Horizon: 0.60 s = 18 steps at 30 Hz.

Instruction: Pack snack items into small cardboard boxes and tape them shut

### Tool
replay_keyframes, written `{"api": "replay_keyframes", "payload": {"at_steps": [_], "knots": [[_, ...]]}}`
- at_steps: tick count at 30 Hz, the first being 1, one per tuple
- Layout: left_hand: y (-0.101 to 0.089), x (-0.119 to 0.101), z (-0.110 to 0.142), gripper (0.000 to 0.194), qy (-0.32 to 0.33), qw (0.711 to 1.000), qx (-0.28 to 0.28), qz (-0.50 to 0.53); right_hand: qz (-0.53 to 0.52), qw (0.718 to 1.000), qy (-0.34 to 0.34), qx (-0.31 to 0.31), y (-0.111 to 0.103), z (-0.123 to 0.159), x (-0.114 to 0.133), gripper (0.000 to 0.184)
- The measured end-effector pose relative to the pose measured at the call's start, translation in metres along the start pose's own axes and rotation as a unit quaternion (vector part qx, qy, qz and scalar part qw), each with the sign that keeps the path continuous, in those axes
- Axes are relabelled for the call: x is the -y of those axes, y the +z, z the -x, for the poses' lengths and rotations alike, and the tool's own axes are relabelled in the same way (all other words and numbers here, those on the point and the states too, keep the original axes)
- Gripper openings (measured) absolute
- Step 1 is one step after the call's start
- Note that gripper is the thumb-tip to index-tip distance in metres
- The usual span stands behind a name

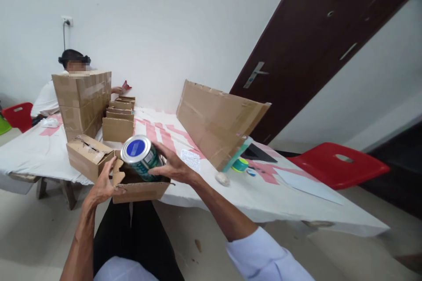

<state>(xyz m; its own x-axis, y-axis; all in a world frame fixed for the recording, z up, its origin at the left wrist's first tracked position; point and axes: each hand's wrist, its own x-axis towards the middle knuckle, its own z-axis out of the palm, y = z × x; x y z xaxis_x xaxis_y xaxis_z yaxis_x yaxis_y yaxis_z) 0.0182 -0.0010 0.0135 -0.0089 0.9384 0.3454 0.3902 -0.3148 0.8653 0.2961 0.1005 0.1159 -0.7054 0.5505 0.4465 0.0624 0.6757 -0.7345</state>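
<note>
A metal can [145,161] with a blue patch on its silver end and a green label is tilted toward me over an open cardboard box [141,192]. Wrapped around the can's right side is my right hand [171,164]. My left hand [104,184] is closed on the box's left edge, by its torn flap [118,172]. The box sits at the table's near edge, and its inside is mostly hidden by the can. Just left of it lies another cardboard box [86,158] with a slit in its top.
Stacked cartons [82,101] and a row of open boxes [118,128] stand at the left, with a person [48,96] behind them. A cardboard panel [217,123] leans at the right. Near it are a roll of tape [240,165] and a pale lump [222,179]. A red chair [336,164] stands at the right.
</note>
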Motion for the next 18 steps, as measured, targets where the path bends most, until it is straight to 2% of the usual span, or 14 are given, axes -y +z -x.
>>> {"api": "replay_keyframes", "payload": {"at_steps": [3, 6, 8, 11, 13, 14, 16, 18], "knots": [[0.007, 0.01, -0.024, 0.116, 0.03, 0.997, -0.052, -0.046, -0.053, 0.996, -0.008, -0.076, -0.018, -0.014, 0.008, 0.097], [0.012, 0.015, -0.044, 0.111, 0.027, 0.993, -0.072, -0.09, -0.109, 0.987, -0.014, -0.113, -0.031, -0.024, 0.017, 0.099], [0.012, 0.012, -0.047, 0.101, 0.024, 0.989, -0.084, -0.115, -0.149, 0.981, -0.014, -0.124, -0.032, -0.026, 0.022, 0.097], [0.009, -0.006, -0.036, 0.074, 0.061, 0.973, -0.175, -0.135, -0.211, 0.968, -0.013, -0.133, -0.019, -0.021, 0.027, 0.087], [0.01, -0.026, -0.023, 0.061, 0.07, 0.97, -0.213, -0.095, -0.262, 0.955, -0.013, -0.138, -0.005, -0.015, 0.027, 0.078], [0.01, -0.036, -0.017, 0.062, 0.066, 0.976, -0.202, -0.051, -0.286, 0.948, -0.01, -0.14, 0.003, -0.013, 0.026, 0.073], [0.012, -0.058, -0.007, 0.077, 0.067, 0.984, -0.151, 0.06, -0.324, 0.936, -0.001, -0.138, 0.017, -0.009, 0.026, 0.065], [0.008, -0.078, -0.003, 0.095, 0.086, 0.978, -0.129, 0.139, -0.344, 0.931, 0.012, -0.122, 0.025, -0.008, 0.027, 0.066]]}}
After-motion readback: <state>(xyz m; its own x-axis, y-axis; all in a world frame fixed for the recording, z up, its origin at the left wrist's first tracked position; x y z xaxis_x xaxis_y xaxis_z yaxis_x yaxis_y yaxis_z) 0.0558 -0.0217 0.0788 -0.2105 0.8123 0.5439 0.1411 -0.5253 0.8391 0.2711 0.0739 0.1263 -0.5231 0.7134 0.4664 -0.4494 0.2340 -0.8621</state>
